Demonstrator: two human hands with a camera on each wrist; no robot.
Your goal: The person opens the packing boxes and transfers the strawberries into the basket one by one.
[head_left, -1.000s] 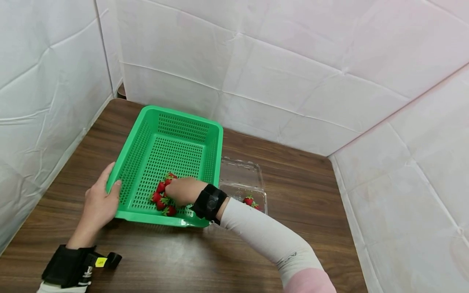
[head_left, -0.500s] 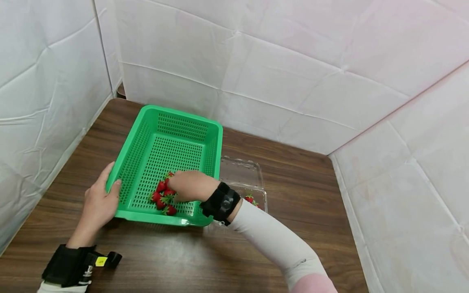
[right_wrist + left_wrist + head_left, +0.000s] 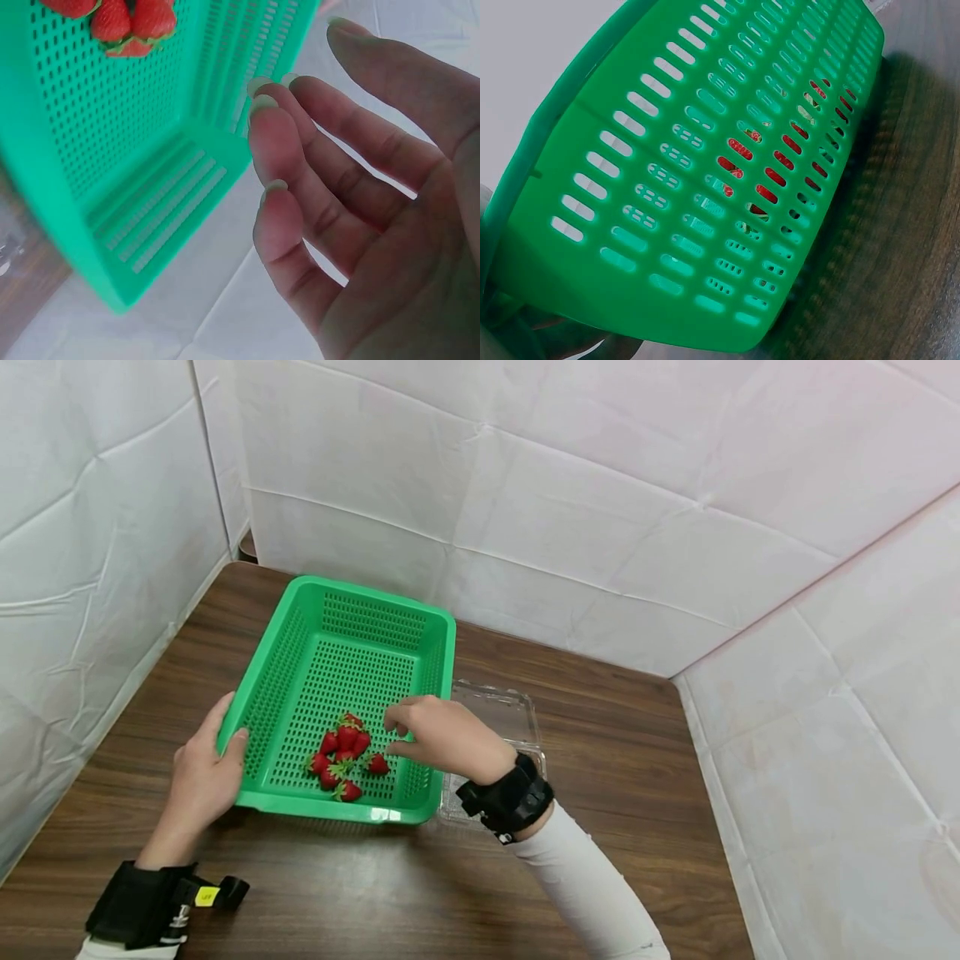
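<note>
A green perforated basket (image 3: 285, 652) lies on the wooden table, with several red strawberries (image 3: 343, 753) in its near part. My left hand (image 3: 201, 768) grips the basket's near left rim (image 3: 525, 202), thumb over the edge. My right hand (image 3: 438, 735) hovers over the basket's near right corner, fingers relaxed and empty (image 3: 300, 172). One strawberry (image 3: 377, 765) lies just left of its fingertips. In the right wrist view the basket wall (image 3: 105, 150) and strawberries (image 3: 124, 22) show beyond the fingers.
A clear plastic clamshell box (image 3: 498, 714) stands open right of the basket, partly hidden by my right wrist. White padded walls (image 3: 600, 485) close in the table at the back, left and right. Bare wood table (image 3: 337, 893) lies near me.
My right hand has lifted off the strawberries and drawn back to the right, leaving one more strawberry in the basket. The left hand has not moved.
</note>
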